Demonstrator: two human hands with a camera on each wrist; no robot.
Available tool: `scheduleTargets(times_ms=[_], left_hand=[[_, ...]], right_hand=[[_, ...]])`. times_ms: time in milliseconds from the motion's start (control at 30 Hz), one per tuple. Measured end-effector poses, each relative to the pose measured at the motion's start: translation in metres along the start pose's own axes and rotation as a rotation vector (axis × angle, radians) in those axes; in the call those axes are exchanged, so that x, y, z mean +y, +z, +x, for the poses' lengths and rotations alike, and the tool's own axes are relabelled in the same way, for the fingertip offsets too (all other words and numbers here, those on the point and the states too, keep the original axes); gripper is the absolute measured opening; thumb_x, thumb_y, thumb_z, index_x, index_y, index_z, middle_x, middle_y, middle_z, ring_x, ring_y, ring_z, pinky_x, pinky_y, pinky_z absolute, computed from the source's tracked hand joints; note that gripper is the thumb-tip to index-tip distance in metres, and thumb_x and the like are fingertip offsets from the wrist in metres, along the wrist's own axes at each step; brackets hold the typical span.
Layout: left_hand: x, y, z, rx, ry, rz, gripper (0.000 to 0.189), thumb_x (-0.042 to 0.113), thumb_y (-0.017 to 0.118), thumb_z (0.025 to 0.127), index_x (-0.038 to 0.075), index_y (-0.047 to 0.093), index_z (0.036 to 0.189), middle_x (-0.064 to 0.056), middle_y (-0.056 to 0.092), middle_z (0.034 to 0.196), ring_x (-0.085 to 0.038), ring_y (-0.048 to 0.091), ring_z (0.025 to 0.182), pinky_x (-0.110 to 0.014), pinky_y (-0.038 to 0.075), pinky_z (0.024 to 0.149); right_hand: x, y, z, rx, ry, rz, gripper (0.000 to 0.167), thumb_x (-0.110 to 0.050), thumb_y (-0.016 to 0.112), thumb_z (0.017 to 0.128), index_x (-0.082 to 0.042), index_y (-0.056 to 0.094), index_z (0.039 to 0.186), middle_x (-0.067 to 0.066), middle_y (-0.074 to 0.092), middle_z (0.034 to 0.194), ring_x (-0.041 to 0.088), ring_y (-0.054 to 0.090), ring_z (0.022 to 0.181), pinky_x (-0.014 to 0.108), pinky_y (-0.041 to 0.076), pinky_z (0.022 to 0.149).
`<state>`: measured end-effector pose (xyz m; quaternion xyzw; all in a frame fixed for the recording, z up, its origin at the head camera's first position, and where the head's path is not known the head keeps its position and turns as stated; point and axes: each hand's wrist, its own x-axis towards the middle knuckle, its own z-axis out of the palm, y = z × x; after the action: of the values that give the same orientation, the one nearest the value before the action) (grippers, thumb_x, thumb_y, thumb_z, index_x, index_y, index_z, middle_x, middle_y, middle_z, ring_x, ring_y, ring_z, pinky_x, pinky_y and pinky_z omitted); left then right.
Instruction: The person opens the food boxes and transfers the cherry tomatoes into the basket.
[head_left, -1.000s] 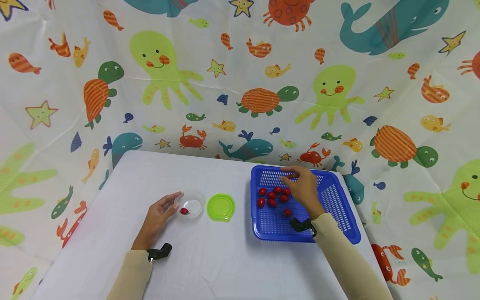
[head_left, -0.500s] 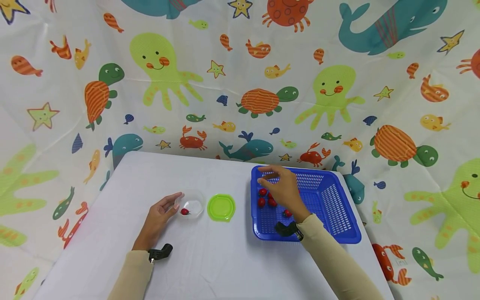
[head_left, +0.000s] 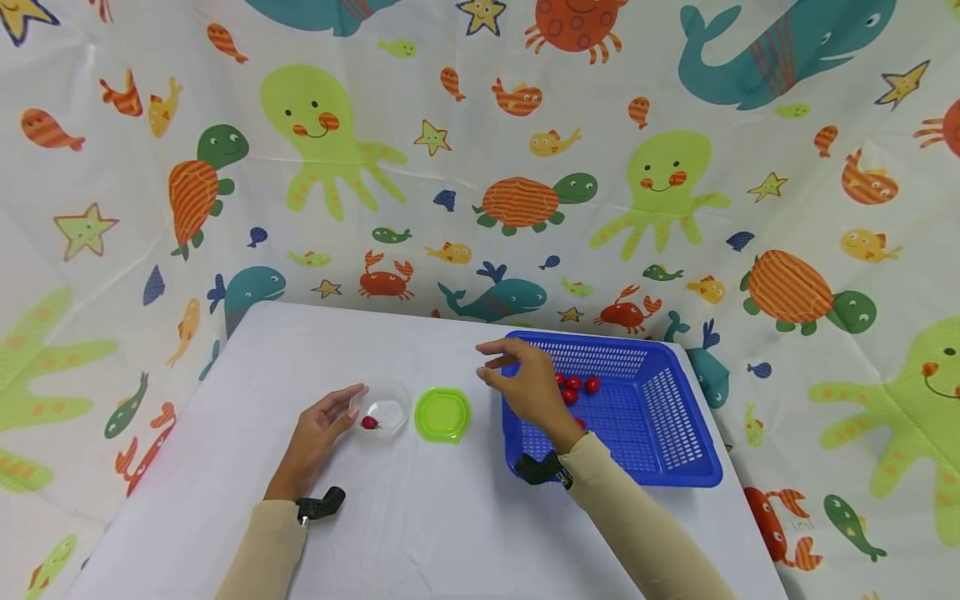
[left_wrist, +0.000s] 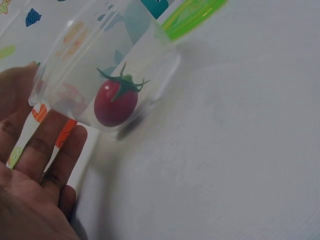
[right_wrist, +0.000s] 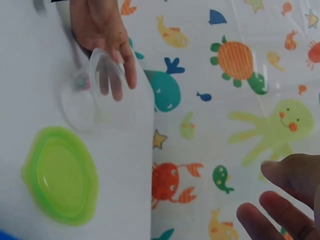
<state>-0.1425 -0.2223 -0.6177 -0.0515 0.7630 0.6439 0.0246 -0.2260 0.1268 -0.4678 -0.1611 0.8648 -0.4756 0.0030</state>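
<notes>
Curved around the left side of a clear plastic container [head_left: 392,402], my left hand [head_left: 318,425] holds it on the white table. One cherry tomato [left_wrist: 116,102] with a green stem top lies inside. My right hand [head_left: 528,385] hovers over the left edge of a blue basket [head_left: 633,454], thumb and fingers bent and apart. Nothing shows between them in the head or right wrist view. Several cherry tomatoes [head_left: 592,385] lie in the basket, some hidden behind the right hand. A green lid [head_left: 442,415] lies flat between container and basket.
The white tabletop [head_left: 420,517] spreads out in front of the container and basket. Behind it hangs a cloth [head_left: 465,125] printed with sea animals. Both wrists wear a black strap-on device [head_left: 321,504].
My right hand has moved left from above the basket's middle to its left edge, uncovering tomatoes on the right. The left hand and container have stayed in place.
</notes>
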Motion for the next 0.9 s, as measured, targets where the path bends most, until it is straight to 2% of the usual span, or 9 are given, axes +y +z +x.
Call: scheduleTargets(times_ms=[67,133,233,433,633,733,900], left_hand=[[0.000,0.000,0.000,-0.002,0.005,0.001,0.053,0.032,0.064,0.108,0.021,0.051,0.158,-0.003,0.051,0.165,-0.020,0.033,0.162,-0.032,0.025,0.132],[0.000,0.000,0.000,-0.001,0.008,-0.008,0.052,0.031,0.065,0.108,0.022,0.052,0.157,-0.003,0.052,0.164,-0.016,0.035,0.161,-0.014,0.029,0.125],[-0.001,0.000,0.001,-0.008,0.021,-0.016,0.053,0.030,0.065,0.108,0.020,0.051,0.158,-0.004,0.052,0.165,-0.014,0.036,0.160,0.002,0.031,0.110],[0.000,-0.001,-0.001,-0.007,0.028,-0.011,0.053,0.030,0.065,0.108,0.019,0.051,0.158,-0.005,0.052,0.165,-0.013,0.037,0.160,0.004,0.029,0.108],[-0.002,-0.001,0.000,-0.007,0.035,-0.013,0.052,0.029,0.064,0.108,0.019,0.051,0.158,-0.006,0.052,0.165,-0.010,0.038,0.158,0.002,0.031,0.108],[-0.003,0.000,0.001,-0.004,0.033,-0.013,0.052,0.029,0.064,0.108,0.018,0.051,0.157,-0.006,0.052,0.164,-0.012,0.039,0.158,0.001,0.032,0.109],[-0.003,0.000,0.002,0.000,0.022,0.003,0.052,0.031,0.064,0.108,0.019,0.051,0.158,-0.006,0.051,0.165,-0.024,0.036,0.161,-0.001,0.032,0.111]], right_hand=[[-0.002,0.007,0.001,-0.015,-0.008,0.019,0.033,-0.017,0.083,0.094,-0.025,0.078,0.125,-0.002,0.076,0.124,0.020,0.076,0.109,0.037,0.067,0.079],[-0.003,0.014,0.001,-0.029,-0.015,0.037,0.033,-0.017,0.083,0.094,-0.024,0.078,0.126,-0.001,0.077,0.125,0.021,0.076,0.110,0.037,0.067,0.079],[-0.007,0.024,0.002,-0.051,-0.012,0.041,0.035,-0.017,0.083,0.094,-0.024,0.077,0.128,-0.001,0.077,0.126,0.021,0.077,0.110,0.036,0.067,0.080],[-0.011,0.049,0.003,-0.129,0.015,0.007,0.038,-0.023,0.082,0.096,-0.027,0.075,0.132,-0.004,0.076,0.130,0.017,0.076,0.111,0.033,0.066,0.084],[-0.014,0.071,0.003,-0.215,0.060,0.050,0.034,-0.024,0.080,0.097,-0.026,0.075,0.131,-0.007,0.076,0.130,0.014,0.075,0.110,0.031,0.065,0.089],[-0.014,0.080,0.005,-0.253,0.072,0.076,0.033,-0.024,0.079,0.098,-0.026,0.075,0.131,-0.007,0.076,0.130,0.013,0.075,0.109,0.028,0.064,0.089],[-0.012,0.098,0.007,-0.304,0.072,0.072,0.035,-0.026,0.077,0.100,-0.023,0.074,0.134,-0.006,0.075,0.133,0.014,0.075,0.110,0.029,0.064,0.092]])
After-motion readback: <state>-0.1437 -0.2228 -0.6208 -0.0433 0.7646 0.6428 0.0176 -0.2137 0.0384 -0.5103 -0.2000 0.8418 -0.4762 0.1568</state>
